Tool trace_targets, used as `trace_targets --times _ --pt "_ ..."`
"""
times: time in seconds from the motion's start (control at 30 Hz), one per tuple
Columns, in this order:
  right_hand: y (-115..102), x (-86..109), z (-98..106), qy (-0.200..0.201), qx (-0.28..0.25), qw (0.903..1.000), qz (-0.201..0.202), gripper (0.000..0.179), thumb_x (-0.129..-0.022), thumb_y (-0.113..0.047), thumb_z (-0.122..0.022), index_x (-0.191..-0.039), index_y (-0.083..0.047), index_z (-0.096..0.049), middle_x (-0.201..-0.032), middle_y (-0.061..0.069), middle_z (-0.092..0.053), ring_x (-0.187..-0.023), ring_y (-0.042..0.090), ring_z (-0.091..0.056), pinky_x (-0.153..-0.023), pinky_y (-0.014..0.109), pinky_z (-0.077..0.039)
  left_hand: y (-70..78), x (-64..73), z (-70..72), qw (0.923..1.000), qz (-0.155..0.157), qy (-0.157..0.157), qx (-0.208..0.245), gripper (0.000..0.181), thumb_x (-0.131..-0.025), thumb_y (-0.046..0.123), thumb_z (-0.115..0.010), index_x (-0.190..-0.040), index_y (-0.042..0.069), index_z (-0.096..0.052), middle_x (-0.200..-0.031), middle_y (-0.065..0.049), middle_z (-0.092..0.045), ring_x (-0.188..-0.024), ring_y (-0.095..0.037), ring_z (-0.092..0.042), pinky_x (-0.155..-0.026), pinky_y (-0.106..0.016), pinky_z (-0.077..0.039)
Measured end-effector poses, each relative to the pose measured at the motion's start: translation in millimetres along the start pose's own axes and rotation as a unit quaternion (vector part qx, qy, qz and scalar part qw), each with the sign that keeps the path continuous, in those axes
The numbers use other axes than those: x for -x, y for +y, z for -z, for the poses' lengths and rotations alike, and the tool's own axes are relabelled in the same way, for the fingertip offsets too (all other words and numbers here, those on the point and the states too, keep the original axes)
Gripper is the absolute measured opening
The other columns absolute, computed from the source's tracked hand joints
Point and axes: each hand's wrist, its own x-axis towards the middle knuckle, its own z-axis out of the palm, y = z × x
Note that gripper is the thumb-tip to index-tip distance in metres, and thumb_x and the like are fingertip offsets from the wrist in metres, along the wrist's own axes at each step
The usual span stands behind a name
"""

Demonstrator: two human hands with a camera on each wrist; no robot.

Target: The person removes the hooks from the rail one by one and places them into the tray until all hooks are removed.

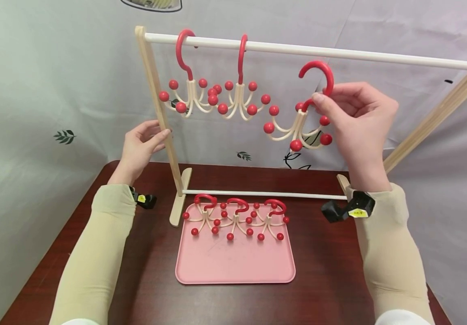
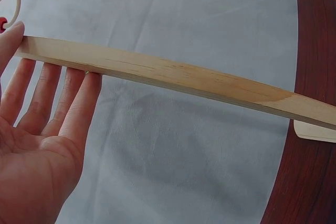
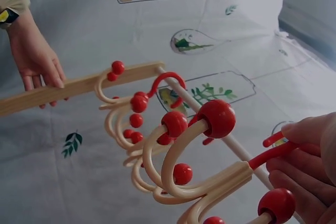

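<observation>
My right hand (image 1: 363,113) pinches the lower part of a red hook on a multi-arm hanger (image 1: 301,121) with cream arms and red ball tips. That hook's open curve is just below the white rail (image 1: 363,54), apart from it in the head view. Two like hangers, one at the left (image 1: 191,92) and one beside it (image 1: 239,95), hang from the rail by their hooks. My left hand (image 1: 142,144) holds the rack's left wooden post (image 2: 157,72) lightly, thumb on one side and fingers reaching behind.
A pink tray (image 1: 233,268) lies on the dark red table (image 1: 323,271), below the rack. Three more red-hooked hangers (image 1: 235,220) lie along its far side. The rack's right post (image 1: 441,113) and lower white bar (image 1: 258,194) stand behind. Patterned cloth (image 1: 79,81) covers the back.
</observation>
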Motion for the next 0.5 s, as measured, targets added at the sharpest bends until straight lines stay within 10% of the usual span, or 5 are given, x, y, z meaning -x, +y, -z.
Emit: trace_targets --times 0.5 --pt "43.8 38.4 6.9 -0.109 0.076 0.9911 -0.007 0.022 -0.081 0.0 -0.086 -0.1 0.004 -0.076 -0.088 0.011 -0.076 -0.072 0.019 -0.072 -0.066 0.023 -0.057 -1.4 -0.9 -1.4 1.0 -0.006 0.003 0.006 0.04 -0.093 0.025 -0.078 -0.129 0.011 -0.068 -0.118 -0.005 -0.07 -0.107 -0.016 -0.068 -0.086 -0.025 -0.057"
